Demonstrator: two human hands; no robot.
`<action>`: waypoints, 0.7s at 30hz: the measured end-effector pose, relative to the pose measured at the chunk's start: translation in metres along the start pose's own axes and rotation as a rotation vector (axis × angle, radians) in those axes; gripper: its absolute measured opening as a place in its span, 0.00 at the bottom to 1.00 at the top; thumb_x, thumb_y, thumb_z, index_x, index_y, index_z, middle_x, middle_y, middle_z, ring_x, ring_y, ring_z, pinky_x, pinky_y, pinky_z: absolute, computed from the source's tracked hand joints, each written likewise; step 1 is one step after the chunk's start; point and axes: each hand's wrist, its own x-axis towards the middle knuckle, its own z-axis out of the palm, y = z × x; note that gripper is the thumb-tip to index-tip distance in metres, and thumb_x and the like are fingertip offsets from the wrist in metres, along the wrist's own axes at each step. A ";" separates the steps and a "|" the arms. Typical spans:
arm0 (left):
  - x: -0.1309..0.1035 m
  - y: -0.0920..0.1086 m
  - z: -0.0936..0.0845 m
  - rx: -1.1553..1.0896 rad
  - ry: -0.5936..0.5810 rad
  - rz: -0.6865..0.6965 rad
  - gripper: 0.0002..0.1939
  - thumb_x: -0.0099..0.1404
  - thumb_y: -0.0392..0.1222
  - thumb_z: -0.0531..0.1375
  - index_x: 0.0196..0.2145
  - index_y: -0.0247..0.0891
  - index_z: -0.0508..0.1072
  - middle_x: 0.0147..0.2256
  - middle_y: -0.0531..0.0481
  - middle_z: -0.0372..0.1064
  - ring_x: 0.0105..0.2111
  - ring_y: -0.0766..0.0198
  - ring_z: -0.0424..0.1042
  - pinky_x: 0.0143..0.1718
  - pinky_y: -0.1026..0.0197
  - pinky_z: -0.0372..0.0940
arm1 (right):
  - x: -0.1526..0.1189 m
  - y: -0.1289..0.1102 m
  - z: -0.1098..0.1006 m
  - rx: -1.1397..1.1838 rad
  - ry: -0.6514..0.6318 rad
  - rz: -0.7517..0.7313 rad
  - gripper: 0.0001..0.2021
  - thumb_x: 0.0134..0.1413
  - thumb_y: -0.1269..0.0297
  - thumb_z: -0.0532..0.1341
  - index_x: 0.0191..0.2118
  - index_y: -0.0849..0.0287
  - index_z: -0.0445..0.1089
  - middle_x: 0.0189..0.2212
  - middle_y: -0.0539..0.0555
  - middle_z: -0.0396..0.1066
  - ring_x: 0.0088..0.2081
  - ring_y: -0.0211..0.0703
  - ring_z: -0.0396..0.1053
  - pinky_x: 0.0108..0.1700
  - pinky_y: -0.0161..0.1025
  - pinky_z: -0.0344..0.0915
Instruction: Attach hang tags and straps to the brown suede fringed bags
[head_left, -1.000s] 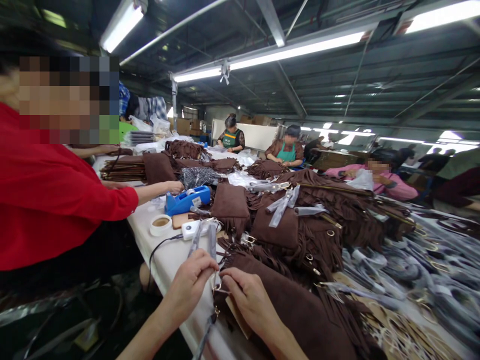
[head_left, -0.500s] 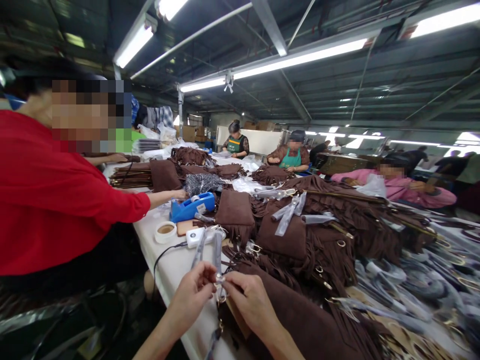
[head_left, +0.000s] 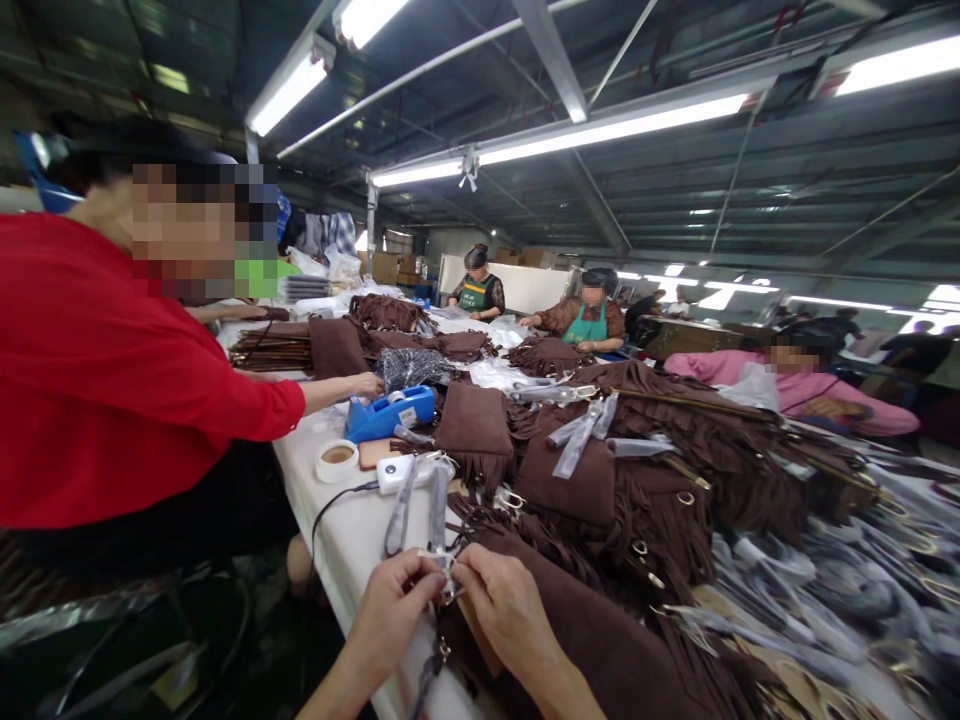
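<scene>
At the table's near edge, my left hand (head_left: 399,602) and my right hand (head_left: 504,605) are pinched close together on the metal hardware end of a plastic-wrapped bag strap (head_left: 438,508). The strap loops away beyond my fingertips, and its lower end with a gold clasp hangs below them. My fingers partly hide the small piece they grip. Under and beside my right hand lies a large brown fringed bag (head_left: 600,625). Further brown bags (head_left: 474,425) with fringes and gold rings lie just beyond.
A blue tape dispenser (head_left: 391,412), a tape roll (head_left: 337,460) and a white corded box (head_left: 395,474) lie ahead on the left. Many wrapped straps (head_left: 832,580) are heaped at right. A co-worker in red (head_left: 135,370) reaches across from the left; other people work farther back.
The view has shifted slightly. My hands stay together at the strap's hardware, with the fingers slightly re-placed. The green-aproned co-worker's arm now reaches out sideways; the pink-sleeved person has lowered a hand.
</scene>
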 end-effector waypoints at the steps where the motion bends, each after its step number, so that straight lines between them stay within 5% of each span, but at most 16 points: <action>1: 0.000 0.000 -0.001 -0.009 0.001 -0.003 0.12 0.57 0.48 0.60 0.24 0.36 0.72 0.23 0.53 0.67 0.26 0.62 0.66 0.30 0.62 0.61 | 0.000 0.001 0.000 -0.011 0.003 0.002 0.13 0.66 0.64 0.53 0.31 0.57 0.71 0.28 0.52 0.76 0.32 0.43 0.72 0.32 0.34 0.53; 7: 0.000 0.003 -0.001 -0.075 -0.016 -0.006 0.16 0.58 0.53 0.61 0.26 0.37 0.69 0.24 0.54 0.66 0.25 0.64 0.65 0.28 0.63 0.60 | -0.001 0.000 -0.003 0.056 0.037 0.031 0.15 0.66 0.63 0.53 0.28 0.56 0.68 0.24 0.49 0.72 0.28 0.40 0.67 0.31 0.34 0.52; 11: 0.000 0.002 0.003 -0.084 -0.077 -0.017 0.13 0.56 0.48 0.63 0.34 0.35 0.75 0.30 0.51 0.72 0.27 0.64 0.66 0.30 0.63 0.61 | -0.001 -0.004 -0.004 0.102 0.023 0.016 0.13 0.65 0.64 0.54 0.29 0.57 0.69 0.25 0.49 0.72 0.29 0.40 0.68 0.32 0.33 0.53; 16: 0.001 0.000 0.005 -0.048 -0.031 -0.019 0.10 0.54 0.45 0.62 0.22 0.36 0.72 0.20 0.55 0.64 0.23 0.65 0.61 0.28 0.63 0.57 | -0.002 -0.003 -0.004 0.085 0.011 0.032 0.13 0.64 0.65 0.54 0.29 0.57 0.69 0.25 0.49 0.72 0.30 0.40 0.69 0.32 0.33 0.53; 21: 0.001 0.004 0.001 -0.076 0.011 0.000 0.12 0.54 0.47 0.63 0.21 0.37 0.70 0.21 0.55 0.62 0.25 0.64 0.61 0.29 0.63 0.56 | -0.003 -0.003 -0.005 0.060 -0.009 0.055 0.13 0.65 0.65 0.54 0.29 0.57 0.69 0.25 0.49 0.72 0.29 0.41 0.68 0.32 0.34 0.52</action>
